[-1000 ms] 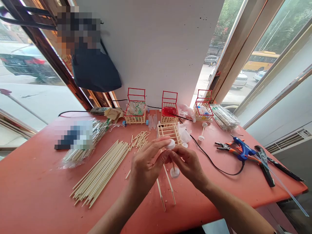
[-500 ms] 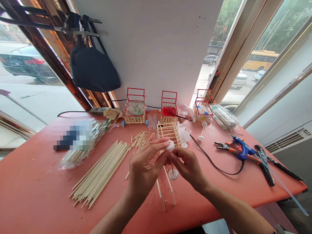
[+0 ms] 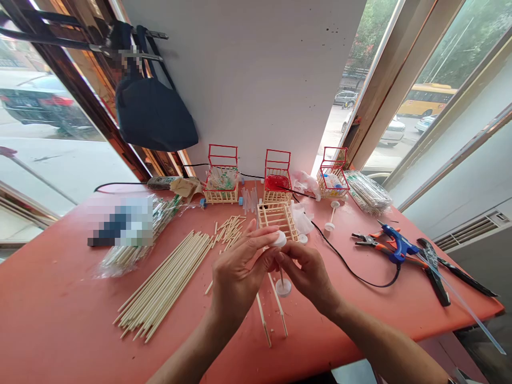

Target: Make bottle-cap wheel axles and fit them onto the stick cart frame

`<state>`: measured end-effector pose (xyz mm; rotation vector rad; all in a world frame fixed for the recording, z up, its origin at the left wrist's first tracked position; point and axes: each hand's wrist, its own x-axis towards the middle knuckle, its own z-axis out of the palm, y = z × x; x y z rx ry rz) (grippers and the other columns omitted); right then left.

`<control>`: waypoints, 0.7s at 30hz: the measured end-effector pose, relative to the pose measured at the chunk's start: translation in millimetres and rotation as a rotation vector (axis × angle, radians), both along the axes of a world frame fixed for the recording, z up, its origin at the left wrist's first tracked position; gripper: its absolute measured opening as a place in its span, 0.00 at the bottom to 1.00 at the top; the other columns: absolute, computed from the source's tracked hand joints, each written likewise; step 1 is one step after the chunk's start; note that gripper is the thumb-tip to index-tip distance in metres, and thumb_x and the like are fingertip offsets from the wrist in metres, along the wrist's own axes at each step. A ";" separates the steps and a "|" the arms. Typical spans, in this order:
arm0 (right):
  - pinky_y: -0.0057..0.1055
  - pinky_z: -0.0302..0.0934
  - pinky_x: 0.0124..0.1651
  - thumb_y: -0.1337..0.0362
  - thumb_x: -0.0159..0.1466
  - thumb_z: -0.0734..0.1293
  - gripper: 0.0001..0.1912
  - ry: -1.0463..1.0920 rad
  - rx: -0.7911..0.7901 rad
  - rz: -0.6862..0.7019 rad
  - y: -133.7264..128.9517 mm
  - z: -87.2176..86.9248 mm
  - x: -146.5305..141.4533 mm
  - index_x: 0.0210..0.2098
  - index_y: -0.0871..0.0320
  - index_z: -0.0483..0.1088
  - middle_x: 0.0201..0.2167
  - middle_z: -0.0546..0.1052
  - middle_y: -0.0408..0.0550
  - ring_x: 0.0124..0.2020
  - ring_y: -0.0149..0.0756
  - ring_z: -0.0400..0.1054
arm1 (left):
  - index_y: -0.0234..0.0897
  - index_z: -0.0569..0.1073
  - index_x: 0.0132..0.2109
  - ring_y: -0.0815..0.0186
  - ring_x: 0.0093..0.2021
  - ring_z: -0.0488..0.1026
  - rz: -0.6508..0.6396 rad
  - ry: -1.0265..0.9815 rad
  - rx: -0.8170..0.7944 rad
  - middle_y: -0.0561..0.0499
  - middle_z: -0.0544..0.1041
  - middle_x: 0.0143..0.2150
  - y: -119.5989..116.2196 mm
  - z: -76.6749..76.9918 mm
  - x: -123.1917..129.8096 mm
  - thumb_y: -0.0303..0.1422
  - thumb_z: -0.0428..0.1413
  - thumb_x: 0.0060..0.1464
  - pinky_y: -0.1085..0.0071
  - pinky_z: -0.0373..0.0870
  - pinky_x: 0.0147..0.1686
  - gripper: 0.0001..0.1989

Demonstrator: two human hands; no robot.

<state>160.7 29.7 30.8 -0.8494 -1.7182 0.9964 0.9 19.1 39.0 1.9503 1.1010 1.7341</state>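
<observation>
The left grip point(image 3: 234, 269) pinches the upper cap point(image 3: 281, 240), its fingers laid over the top and its thumb tucked below. Pressed up against it, the right grip point(image 3: 308, 266) pinches the stick point(image 3: 281, 275) between thumb and forefinger, just under that cap. The stick slants down between both grips to the lower cap point(image 3: 283, 288) at its other end.

Beneath the grips, two rods point(image 3: 262, 314) run toward the near edge of the red worktop point(image 3: 340, 320); the hands hide where they begin. Just beyond the grips lies a slatted frame point(image 3: 279, 218), partly covered by the left fingers, with a loose cap point(image 3: 303, 239) near the right knuckles. Farther out past the right grip is another capped stick point(image 3: 332, 216).

Left of the left grip, long sticks point(image 3: 164, 285) lie side by side, with short sticks point(image 3: 230, 232) piled between them and the frame. Well to the right of the right grip are the pliers point(image 3: 370, 241) and a blue glue gun point(image 3: 401, 246). Farthest ahead of the grips, three red-rimmed baskets stand in a row: left point(image 3: 221, 184), middle point(image 3: 277, 184) and right point(image 3: 334, 180).
</observation>
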 end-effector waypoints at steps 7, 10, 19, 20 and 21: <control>0.30 0.70 0.36 0.54 0.73 0.64 0.17 -0.012 -0.014 0.004 0.7 0.2 0.2 0.32 0.56 0.72 0.27 0.79 0.44 0.30 0.34 0.74 | 0.43 0.81 0.47 0.60 0.49 0.84 -0.011 -0.024 -0.010 0.51 0.86 0.49 0.6 -0.1 0.4 0.23 0.63 0.60 0.49 0.67 0.68 0.12; 0.30 0.70 0.36 0.54 0.73 0.64 0.17 -0.007 -0.012 0.009 1.2 -0.5 0.1 0.31 0.56 0.72 0.26 0.78 0.44 0.30 0.34 0.74 | 0.44 0.81 0.48 0.60 0.50 0.83 -0.013 -0.030 -0.018 0.51 0.86 0.49 0.6 0.1 0.3 0.23 0.63 0.60 0.50 0.68 0.68 0.12; 0.29 0.68 0.34 0.52 0.72 0.66 0.18 -0.008 -0.027 -0.013 3.0 2.3 0.6 0.31 0.56 0.73 0.26 0.79 0.44 0.28 0.34 0.75 | 0.49 0.73 0.63 0.55 0.59 0.78 -0.105 -0.088 -0.167 0.47 0.80 0.60 1.4 -5.6 -1.2 0.31 0.65 0.60 0.59 0.77 0.59 0.25; 0.29 0.68 0.34 0.52 0.71 0.66 0.18 -0.011 -0.029 -0.017 3.5 2.4 0.8 0.31 0.57 0.74 0.26 0.79 0.44 0.28 0.33 0.75 | 0.50 0.70 0.66 0.55 0.61 0.77 -0.124 -0.104 -0.182 0.46 0.78 0.63 2.1 -6.1 -1.6 0.32 0.65 0.60 0.58 0.76 0.60 0.29; 0.29 0.67 0.33 0.52 0.71 0.66 0.18 -0.014 -0.029 -0.019 4.0 2.4 1.0 0.31 0.57 0.74 0.26 0.79 0.44 0.28 0.33 0.75 | 0.50 0.67 0.68 0.54 0.62 0.76 -0.136 -0.116 -0.191 0.44 0.75 0.65 3.0 -6.4 -2.3 0.33 0.65 0.60 0.56 0.75 0.61 0.32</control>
